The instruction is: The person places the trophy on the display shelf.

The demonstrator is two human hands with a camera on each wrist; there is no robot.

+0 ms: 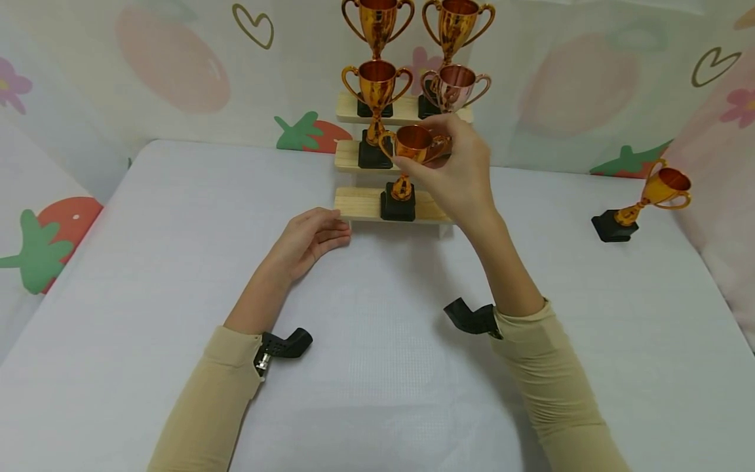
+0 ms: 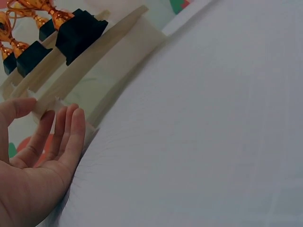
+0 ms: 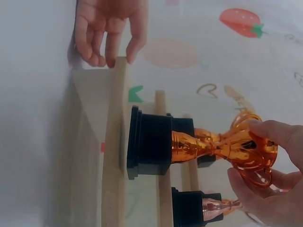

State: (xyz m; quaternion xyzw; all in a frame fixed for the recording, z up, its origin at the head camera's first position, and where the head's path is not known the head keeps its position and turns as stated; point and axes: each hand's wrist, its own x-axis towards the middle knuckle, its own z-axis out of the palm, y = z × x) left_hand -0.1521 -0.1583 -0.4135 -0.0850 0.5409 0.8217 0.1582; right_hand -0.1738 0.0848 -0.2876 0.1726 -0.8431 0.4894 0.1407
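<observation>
My right hand (image 1: 457,164) pinches a gold trophy cup (image 1: 402,190) by its bowl and handles. The trophy's black base is at the lowest board of a three-step wooden display stand (image 1: 360,203); I cannot tell whether it bears fully on the wood. At the left end of that board, my left hand (image 1: 312,239) pinches the edge between thumb and fingers, as the left wrist view shows. On the middle step stand a gold trophy (image 1: 376,85) and a rose-gold trophy (image 1: 457,85), its lower part hidden by my right hand. Two gold trophies, left (image 1: 377,23) and right (image 1: 454,26), occupy the top step.
Another gold trophy (image 1: 663,187) with a black base (image 1: 615,226) stands apart at the table's right side. A white cloth (image 1: 366,367) covers the table. Behind the stand hangs a backdrop (image 1: 295,72) printed with strawberries, hearts and flowers.
</observation>
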